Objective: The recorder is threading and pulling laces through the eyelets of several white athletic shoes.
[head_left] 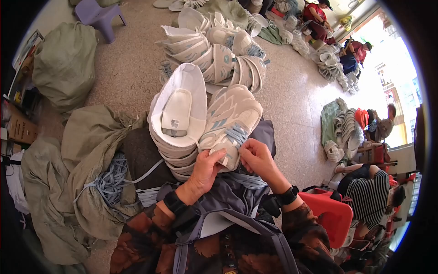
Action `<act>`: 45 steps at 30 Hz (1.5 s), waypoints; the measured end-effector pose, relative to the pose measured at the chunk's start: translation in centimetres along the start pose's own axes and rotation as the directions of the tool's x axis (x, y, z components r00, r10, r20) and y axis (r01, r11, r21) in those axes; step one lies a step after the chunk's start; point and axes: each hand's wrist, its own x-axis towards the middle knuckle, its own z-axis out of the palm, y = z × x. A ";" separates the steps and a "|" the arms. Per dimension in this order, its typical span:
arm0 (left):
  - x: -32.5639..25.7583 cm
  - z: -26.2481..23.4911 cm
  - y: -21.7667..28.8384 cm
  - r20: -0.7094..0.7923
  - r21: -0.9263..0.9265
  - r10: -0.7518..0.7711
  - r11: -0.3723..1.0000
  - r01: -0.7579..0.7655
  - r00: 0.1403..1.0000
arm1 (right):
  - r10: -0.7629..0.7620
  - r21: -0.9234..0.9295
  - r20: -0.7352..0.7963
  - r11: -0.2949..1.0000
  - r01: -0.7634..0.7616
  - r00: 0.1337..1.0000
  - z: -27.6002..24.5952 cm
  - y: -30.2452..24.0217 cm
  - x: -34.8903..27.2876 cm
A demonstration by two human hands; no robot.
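Both hands' grip (pixel 230 157) on shoe upper (pixel 230 123)

place: shoe workshop — signs: stacked shoe uppers (pixel 219 55) on floor | sacks (pixel 64 64) | seated workers (pixel 365 192) — lace bundles (pixel 112 178)

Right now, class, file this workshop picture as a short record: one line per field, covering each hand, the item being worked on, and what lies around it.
Left hand: left hand grips the near end of the shoe upper, fingers closed on it
Right hand: right hand pinches the pale blue lace at the upper
Beside it: nested stack of uppers, white insole on top
Left of lap: bundle of blue laces on grey-green sacks
Beyond: further pile of uppers on the floor
Right side: red stool; other people seated
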 end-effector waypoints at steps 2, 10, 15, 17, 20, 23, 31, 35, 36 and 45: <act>-0.1 -0.2 -0.1 0.002 0.025 -0.022 0.999 0.022 1.000 | -0.038 0.037 0.035 0.999 0.037 0.999 -0.2 0.4 0.3; 0.1 -0.5 -0.2 0.022 0.012 -0.030 1.000 0.029 0.999 | 0.020 0.003 0.077 1.000 -0.020 0.997 -0.6 -0.1 0.7; 0.1 -0.9 0.0 0.037 0.025 -0.047 0.999 0.047 0.998 | -0.036 0.004 0.088 0.999 0.036 0.995 0.0 -0.3 0.6; 0.1 -0.6 -0.1 0.002 0.004 -0.037 0.999 0.037 0.999 | -0.072 0.045 0.053 0.997 0.070 0.996 0.0 0.2 0.2; 0.2 -0.5 -0.2 0.010 0.024 -0.037 0.999 0.036 0.999 | -0.074 0.189 0.033 0.980 0.067 0.997 0.1 1.0 0.5; 0.2 -0.4 -0.1 0.006 0.039 -0.036 0.999 0.036 0.999 | -0.067 0.171 0.006 0.983 0.064 0.998 0.4 0.8 0.6; 0.2 -0.6 -0.4 0.011 -0.002 -0.013 1.000 0.013 1.000 | -0.067 0.005 0.002 0.998 0.067 0.998 0.5 0.3 0.1; 0.2 -0.8 -0.3 0.039 0.034 -0.033 0.999 0.032 0.999 | -0.117 0.050 -0.021 0.992 0.118 0.993 1.1 0.6 0.6; 0.3 -0.9 -0.3 0.038 0.034 -0.033 0.999 0.032 0.999 | -0.117 0.051 -0.020 0.992 0.118 0.993 1.1 0.7 0.6; 0.5 -0.4 0.0 0.023 0.010 -0.049 0.999 0.048 0.999 | -0.252 -0.203 -0.029 0.949 0.242 0.967 0.2 1.4 0.1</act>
